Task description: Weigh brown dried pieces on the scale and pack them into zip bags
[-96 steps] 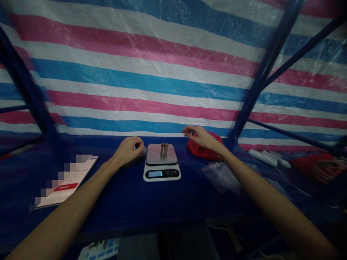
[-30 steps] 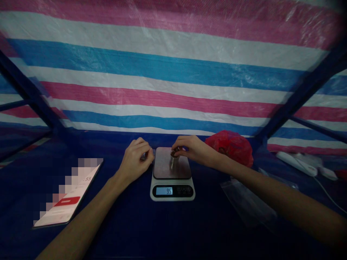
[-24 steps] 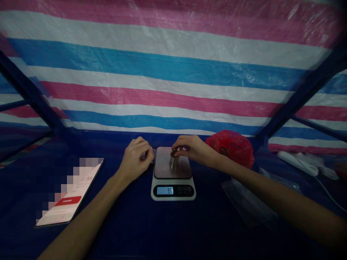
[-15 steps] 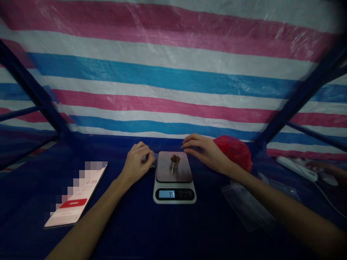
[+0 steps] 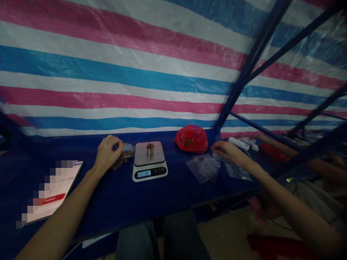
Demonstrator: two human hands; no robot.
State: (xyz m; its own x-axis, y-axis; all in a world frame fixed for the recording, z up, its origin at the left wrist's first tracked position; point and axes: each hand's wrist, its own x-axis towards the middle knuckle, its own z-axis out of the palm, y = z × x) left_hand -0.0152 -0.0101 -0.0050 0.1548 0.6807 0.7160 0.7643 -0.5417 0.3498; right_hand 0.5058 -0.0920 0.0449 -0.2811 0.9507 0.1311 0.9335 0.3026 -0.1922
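A small metal cup, heaped with brown dried pieces, stands on the plate of a white digital scale. The lit display appears to read 104. Left of the scale, my left hand is closed, thumb against fingertips; anything pinched there is too small to make out. Beside those fingers lies a clear bag of brown pieces. My right hand reaches down at the right, fingers bent over clear plastic bags. Whether it grips one cannot be made out.
A red plastic bag with brown pieces in its mouth sits behind the clear bags. A phone lies at the left. A white power strip and another person's arm are at the right. Blue frame bars slant overhead.
The view has swung to the right. My right hand has gone from above the scale to the clear bags. The display has risen from 95 to 104; my left hand remains left of the scale.
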